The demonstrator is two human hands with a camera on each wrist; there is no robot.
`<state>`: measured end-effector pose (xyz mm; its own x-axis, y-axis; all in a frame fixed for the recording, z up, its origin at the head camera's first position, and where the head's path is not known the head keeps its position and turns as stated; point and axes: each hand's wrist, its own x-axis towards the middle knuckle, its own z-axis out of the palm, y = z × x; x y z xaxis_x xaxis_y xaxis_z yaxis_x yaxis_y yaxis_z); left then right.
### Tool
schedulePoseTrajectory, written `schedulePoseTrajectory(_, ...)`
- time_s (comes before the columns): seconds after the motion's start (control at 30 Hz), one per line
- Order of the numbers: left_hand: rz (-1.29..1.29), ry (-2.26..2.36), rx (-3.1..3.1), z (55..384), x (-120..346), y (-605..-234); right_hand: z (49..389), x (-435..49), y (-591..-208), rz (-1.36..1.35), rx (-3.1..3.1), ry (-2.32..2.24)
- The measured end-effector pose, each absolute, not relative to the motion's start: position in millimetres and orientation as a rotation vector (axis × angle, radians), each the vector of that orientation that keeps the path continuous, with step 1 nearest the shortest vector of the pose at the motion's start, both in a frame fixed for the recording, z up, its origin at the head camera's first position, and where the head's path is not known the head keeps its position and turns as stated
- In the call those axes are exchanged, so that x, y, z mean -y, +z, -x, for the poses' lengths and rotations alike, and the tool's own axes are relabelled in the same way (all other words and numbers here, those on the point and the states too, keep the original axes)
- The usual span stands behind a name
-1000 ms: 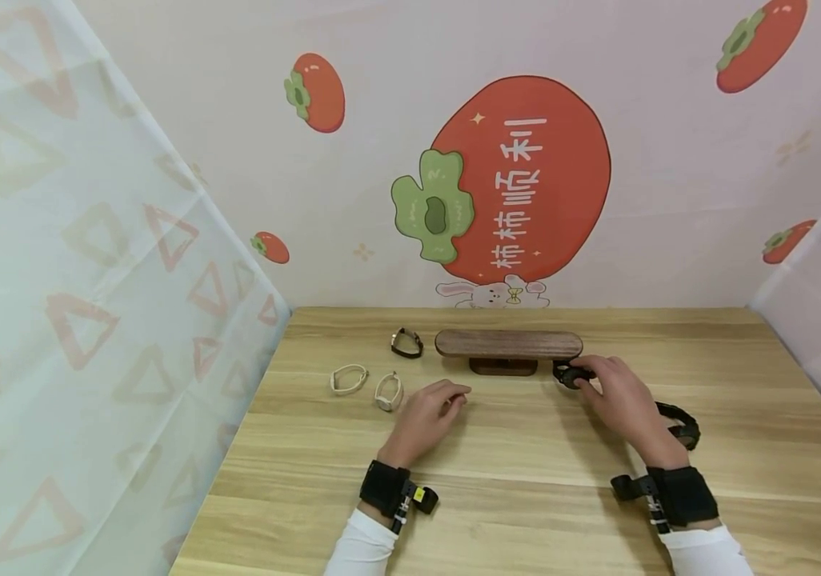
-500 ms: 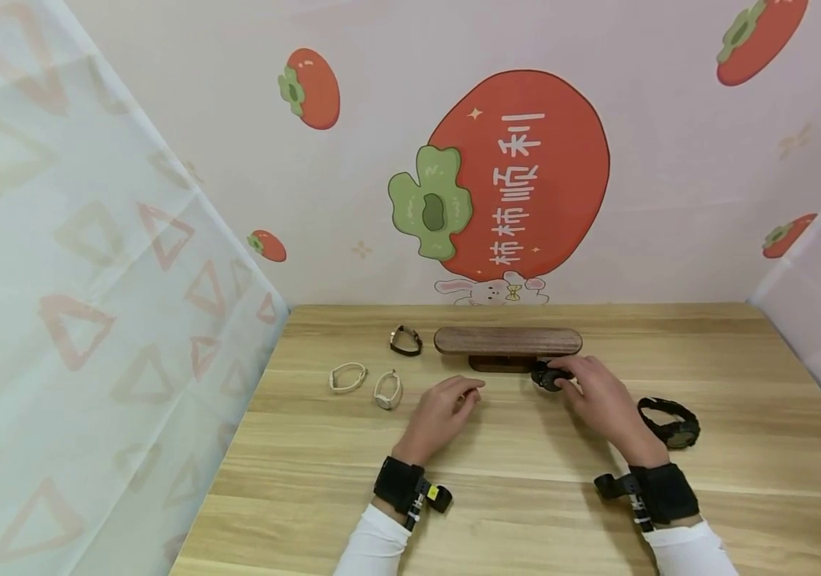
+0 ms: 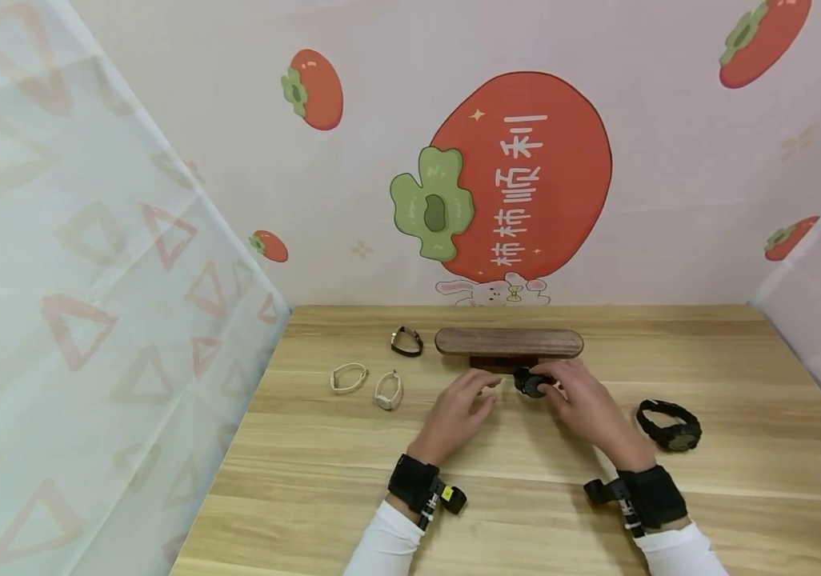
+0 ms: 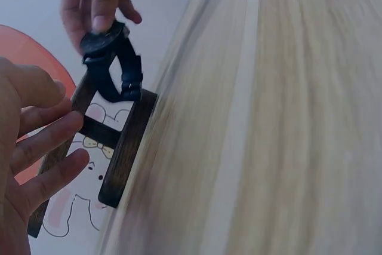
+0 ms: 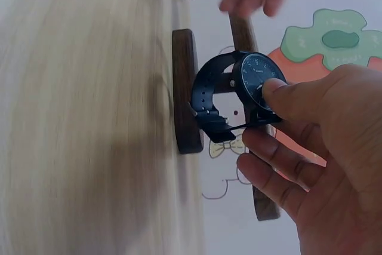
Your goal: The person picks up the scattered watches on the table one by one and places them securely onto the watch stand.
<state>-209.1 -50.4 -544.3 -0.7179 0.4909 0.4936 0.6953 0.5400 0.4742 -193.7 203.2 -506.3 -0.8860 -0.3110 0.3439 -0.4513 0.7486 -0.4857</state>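
My right hand [image 3: 586,404] holds a black wristwatch [image 3: 531,384] in front of a dark wooden stand. In the right wrist view its thumb presses on the round dial [image 5: 256,76], with the buckled strap [image 5: 209,100] hanging in a loop. My left hand [image 3: 457,412] holds nothing; its fingers are spread and slightly bent, pointing toward the watch from the left. The stand has a long rounded bar [image 3: 507,342] on a short base, whose foot [image 4: 127,153] shows in the left wrist view. The watch is off the bar, in front of the base.
At the right lies a larger black watch [image 3: 670,426]. On the left are two pale watches, one nearer [image 3: 388,392] and one farther left [image 3: 349,379], plus a thin dark watch [image 3: 406,342] beside the stand. A printed cloth wall [image 3: 670,264] rises behind the wooden table [image 3: 526,520].
My right hand has carried the black watch leftward, from the stand's right end to in front of its base. My left hand has moved right, closer to the watch.
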Motion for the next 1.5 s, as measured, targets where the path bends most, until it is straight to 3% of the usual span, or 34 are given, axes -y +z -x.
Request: schedulePoseTrajectory(1.5,0.932,-1.157,2.557,205,41,-545,193,-190,-509,-0.659,2.733,1.028)
